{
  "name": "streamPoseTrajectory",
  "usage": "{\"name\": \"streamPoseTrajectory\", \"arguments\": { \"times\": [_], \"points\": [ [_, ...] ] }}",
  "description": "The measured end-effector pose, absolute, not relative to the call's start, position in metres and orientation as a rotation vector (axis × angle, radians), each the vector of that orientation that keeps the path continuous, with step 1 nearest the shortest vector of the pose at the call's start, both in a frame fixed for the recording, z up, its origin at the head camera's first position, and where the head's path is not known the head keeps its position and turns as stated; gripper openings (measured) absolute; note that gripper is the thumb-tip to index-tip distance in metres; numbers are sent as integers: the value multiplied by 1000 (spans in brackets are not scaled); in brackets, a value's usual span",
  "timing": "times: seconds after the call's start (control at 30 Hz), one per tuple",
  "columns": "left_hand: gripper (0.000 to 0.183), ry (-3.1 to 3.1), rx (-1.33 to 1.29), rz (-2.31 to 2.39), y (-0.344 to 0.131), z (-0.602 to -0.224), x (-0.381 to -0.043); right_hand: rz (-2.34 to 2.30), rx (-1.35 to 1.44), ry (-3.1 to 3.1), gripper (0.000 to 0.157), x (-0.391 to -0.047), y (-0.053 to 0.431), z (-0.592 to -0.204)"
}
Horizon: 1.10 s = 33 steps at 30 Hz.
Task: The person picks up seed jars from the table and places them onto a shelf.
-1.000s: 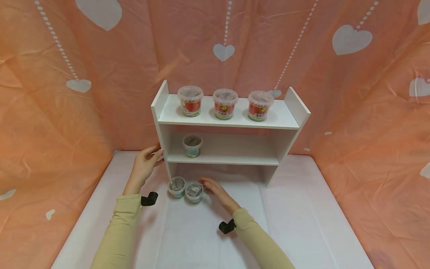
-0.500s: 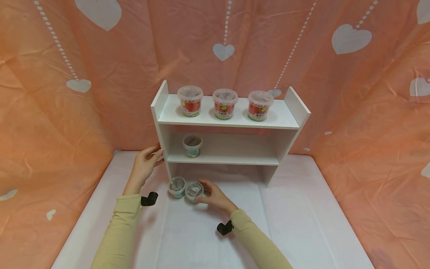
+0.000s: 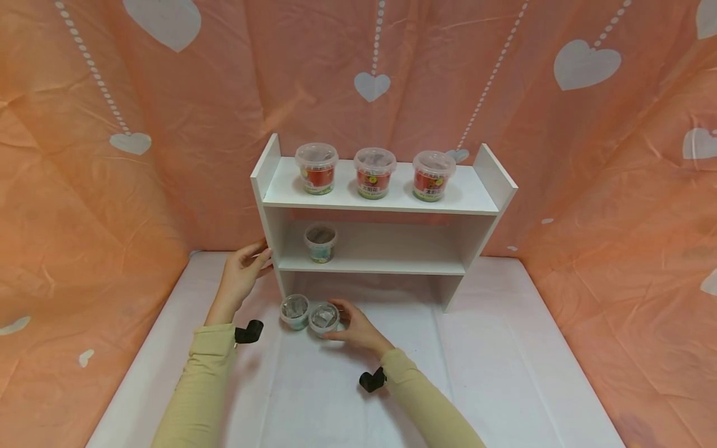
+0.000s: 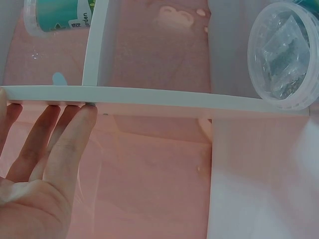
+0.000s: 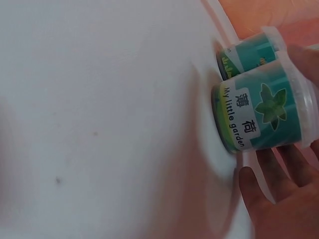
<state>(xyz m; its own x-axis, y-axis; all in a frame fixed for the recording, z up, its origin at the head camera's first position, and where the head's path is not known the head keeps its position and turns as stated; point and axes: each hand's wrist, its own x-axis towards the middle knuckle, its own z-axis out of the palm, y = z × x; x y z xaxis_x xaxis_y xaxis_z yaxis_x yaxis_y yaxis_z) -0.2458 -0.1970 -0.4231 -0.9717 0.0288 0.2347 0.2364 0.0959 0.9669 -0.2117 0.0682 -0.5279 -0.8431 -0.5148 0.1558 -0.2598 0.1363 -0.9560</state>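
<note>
My left hand (image 3: 239, 274) stands at the left outer side of a white shelf unit (image 3: 370, 272). In the left wrist view its extended fingertips (image 4: 85, 117) touch the side panel. On the table before the shelf are two clear-lidded plastic tubs with teal labels, side by side. My right hand (image 3: 361, 330) grips the right tub (image 3: 324, 320), thumb at the front and fingers behind. That tub's label (image 5: 266, 107) carries a green leaf and "My little garden". The left tub (image 3: 294, 312) stands close against it, partly covered in the right wrist view.
Three red-labelled tubs, left (image 3: 317, 169), middle (image 3: 374, 173) and right (image 3: 433, 177), line the top shelf. One teal tub (image 3: 321, 243) stands on the middle shelf's left part. A white cloth covers the table (image 3: 504, 348); an orange heart-patterned curtain (image 3: 213, 124) surrounds it.
My right hand has shifted slightly left, and its thumb has come round to the front of the right tub. The left hand keeps its place at the shelf.
</note>
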Motion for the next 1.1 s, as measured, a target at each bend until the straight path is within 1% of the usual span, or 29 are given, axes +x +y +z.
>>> {"name": "streamPoseTrajectory", "arguments": {
  "times": [0.37, 0.63, 1.1],
  "points": [
    [45, -2188, -277, -2002, -196, -423, -246, -1776, -741, 2240, 70, -213, 64, -529],
    [45, -2191, -274, -2001, -196, -424, -247, -1767, -696, 2282, 71, -227, 66, -562],
    [45, -2191, -275, -2005, -197, -422, -246, -1753, -608, 2305, 68, -225, 83, -561]
  ]
}}
